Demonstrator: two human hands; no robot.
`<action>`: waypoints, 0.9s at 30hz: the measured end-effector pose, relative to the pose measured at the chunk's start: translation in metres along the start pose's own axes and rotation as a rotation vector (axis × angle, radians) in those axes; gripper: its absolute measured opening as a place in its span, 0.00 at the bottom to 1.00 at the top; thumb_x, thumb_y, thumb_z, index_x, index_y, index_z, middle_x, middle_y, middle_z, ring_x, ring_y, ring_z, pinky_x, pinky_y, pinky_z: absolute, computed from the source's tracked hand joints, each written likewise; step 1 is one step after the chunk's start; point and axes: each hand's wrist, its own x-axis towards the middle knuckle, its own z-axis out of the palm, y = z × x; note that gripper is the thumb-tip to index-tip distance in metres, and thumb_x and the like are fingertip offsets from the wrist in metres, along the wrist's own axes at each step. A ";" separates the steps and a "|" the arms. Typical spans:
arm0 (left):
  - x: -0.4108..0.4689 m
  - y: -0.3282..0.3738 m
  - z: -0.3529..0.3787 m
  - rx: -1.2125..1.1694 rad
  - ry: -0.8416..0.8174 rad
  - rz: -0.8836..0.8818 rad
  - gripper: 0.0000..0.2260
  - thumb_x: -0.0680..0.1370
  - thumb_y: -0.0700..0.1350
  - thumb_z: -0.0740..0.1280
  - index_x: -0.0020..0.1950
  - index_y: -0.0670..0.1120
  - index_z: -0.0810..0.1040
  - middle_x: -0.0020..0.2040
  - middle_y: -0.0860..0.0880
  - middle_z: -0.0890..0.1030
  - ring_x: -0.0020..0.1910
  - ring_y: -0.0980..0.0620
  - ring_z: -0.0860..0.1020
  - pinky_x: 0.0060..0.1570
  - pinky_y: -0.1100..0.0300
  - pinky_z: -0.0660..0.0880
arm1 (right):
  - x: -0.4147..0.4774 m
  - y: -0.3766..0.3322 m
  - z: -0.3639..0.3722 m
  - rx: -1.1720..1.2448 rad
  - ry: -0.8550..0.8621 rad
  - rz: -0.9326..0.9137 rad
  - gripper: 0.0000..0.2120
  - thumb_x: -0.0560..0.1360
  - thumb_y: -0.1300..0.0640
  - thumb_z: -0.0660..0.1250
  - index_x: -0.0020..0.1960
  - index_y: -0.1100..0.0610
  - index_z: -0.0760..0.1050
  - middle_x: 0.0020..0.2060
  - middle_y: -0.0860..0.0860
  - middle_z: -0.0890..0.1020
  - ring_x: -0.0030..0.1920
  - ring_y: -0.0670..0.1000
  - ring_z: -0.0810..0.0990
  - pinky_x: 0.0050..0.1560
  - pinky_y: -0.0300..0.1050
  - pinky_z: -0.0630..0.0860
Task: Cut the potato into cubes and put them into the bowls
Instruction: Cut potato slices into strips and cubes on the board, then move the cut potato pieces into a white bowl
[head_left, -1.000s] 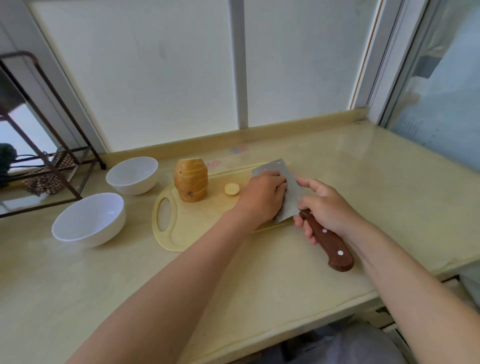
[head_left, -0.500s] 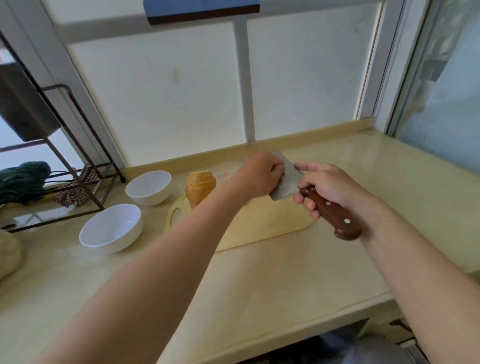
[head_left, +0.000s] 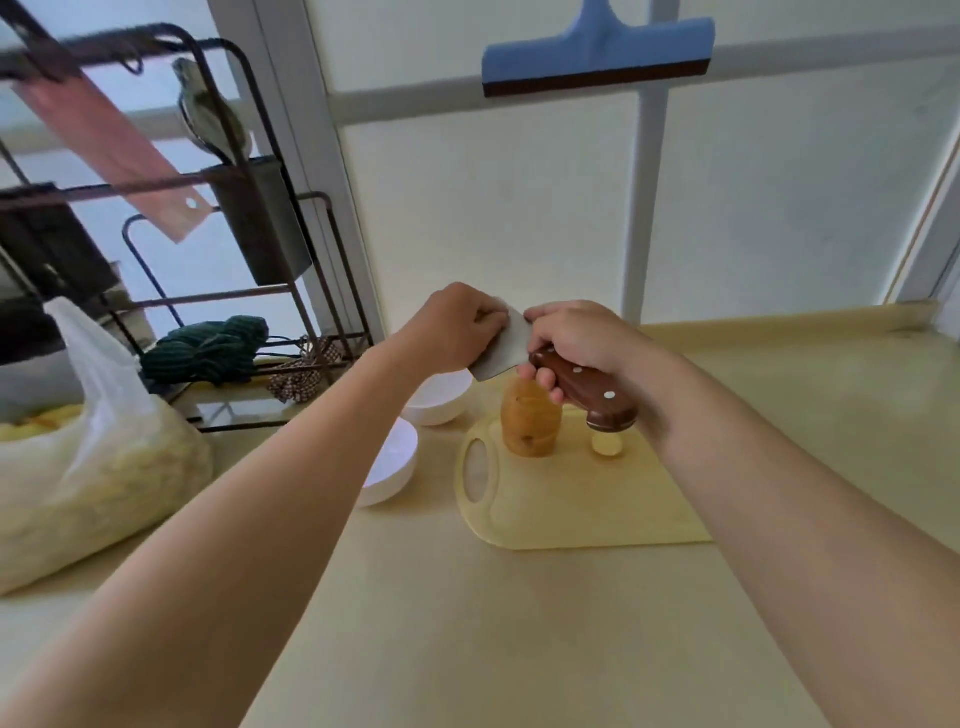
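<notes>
The countertop (head_left: 519, 623) carries a wire rack (head_left: 311, 291) at 10 o'clock and a filled plastic bag (head_left: 104, 467) at 9 o'clock. The cutting board (head_left: 571, 509) lies at centre, its handle hole toward 9 o'clock. Two white bowls stand just off the board's 10 o'clock side: the near bowl (head_left: 395, 462) and the far bowl (head_left: 441, 402), both partly covered by the left forearm. The cleaver (head_left: 501, 351) is held above the board, long axis running from handle at 4 o'clock to blade at 10 o'clock. The right hand (head_left: 576, 332) is clenched around the handle; the left hand (head_left: 452, 327) curls its fingers over the blade's far end. The potato (head_left: 530, 423) stands upright at the board's 11 o'clock corner, long axis vertical, its top partly hidden behind the cleaver handle. A potato slice (head_left: 605, 445) lies flat just beside it at 3 o'clock.
</notes>
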 end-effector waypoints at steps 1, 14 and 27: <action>0.002 -0.012 0.002 -0.008 0.005 -0.025 0.12 0.78 0.45 0.61 0.47 0.41 0.82 0.44 0.43 0.84 0.46 0.43 0.80 0.48 0.50 0.77 | 0.007 0.001 0.006 -0.019 -0.004 0.012 0.23 0.81 0.70 0.57 0.75 0.63 0.64 0.30 0.61 0.77 0.20 0.50 0.70 0.21 0.37 0.69; 0.007 -0.101 0.042 -0.311 0.132 -0.282 0.09 0.80 0.40 0.63 0.54 0.42 0.83 0.44 0.47 0.82 0.41 0.51 0.78 0.43 0.62 0.75 | 0.033 0.004 -0.006 -0.312 -0.079 0.120 0.17 0.80 0.69 0.57 0.69 0.65 0.68 0.30 0.60 0.80 0.22 0.50 0.72 0.21 0.39 0.70; 0.003 -0.078 0.031 -0.398 0.235 -0.315 0.08 0.80 0.40 0.61 0.55 0.46 0.79 0.47 0.48 0.83 0.48 0.50 0.81 0.55 0.49 0.79 | 0.010 0.012 -0.043 -0.132 -0.075 0.064 0.21 0.80 0.68 0.58 0.68 0.49 0.70 0.28 0.58 0.79 0.21 0.49 0.71 0.19 0.39 0.69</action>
